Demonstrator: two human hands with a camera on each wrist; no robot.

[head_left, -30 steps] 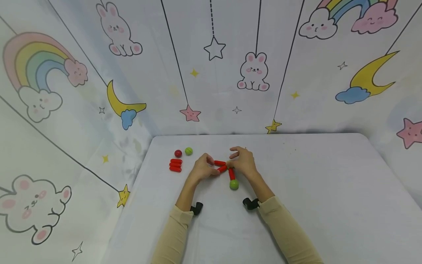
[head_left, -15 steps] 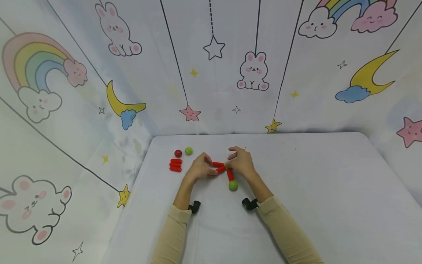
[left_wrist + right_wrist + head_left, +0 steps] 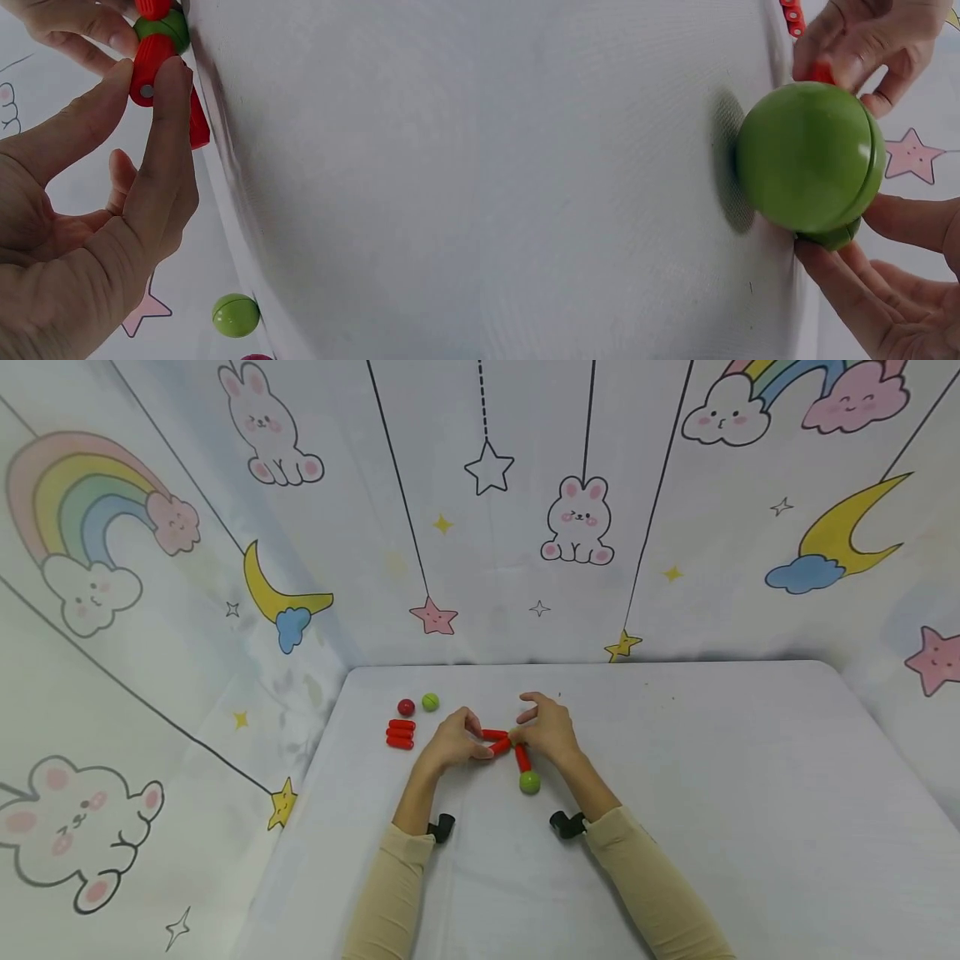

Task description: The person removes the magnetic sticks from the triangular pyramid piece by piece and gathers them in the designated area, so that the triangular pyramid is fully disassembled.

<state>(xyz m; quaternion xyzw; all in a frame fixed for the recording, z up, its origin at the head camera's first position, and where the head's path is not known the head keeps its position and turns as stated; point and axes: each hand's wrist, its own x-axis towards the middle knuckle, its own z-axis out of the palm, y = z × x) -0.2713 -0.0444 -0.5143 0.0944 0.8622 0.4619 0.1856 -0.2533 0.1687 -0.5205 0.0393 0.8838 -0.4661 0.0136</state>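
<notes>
In the head view, my left hand (image 3: pixel 452 743) pinches a short red rod (image 3: pixel 155 60) between thumb and finger; its free end shows a round metal spot. My right hand (image 3: pixel 550 731) holds a green ball (image 3: pixel 171 31) with thumb and fingertips; this rod meets that ball. A second red rod (image 3: pixel 494 735) lies just behind the pinched one, reaching toward the same ball. Toward the front, a third red rod (image 3: pixel 522 758) runs from the held ball to another green ball (image 3: pixel 806 157), which looms large in the right wrist view and partly hides the held one.
At the left of the white table (image 3: pixel 675 827), several red rods (image 3: pixel 401 734) lie side by side. Behind them sit a dark red ball (image 3: pixel 406 707) and a light green ball (image 3: pixel 431 702). A printed cloth wall (image 3: pixel 517 560) rises along the table's back edge.
Both hands have shifted slightly left, and the joined rods and balls have moved with them. Their grips look the same. The pieces at the left have stayed put.
</notes>
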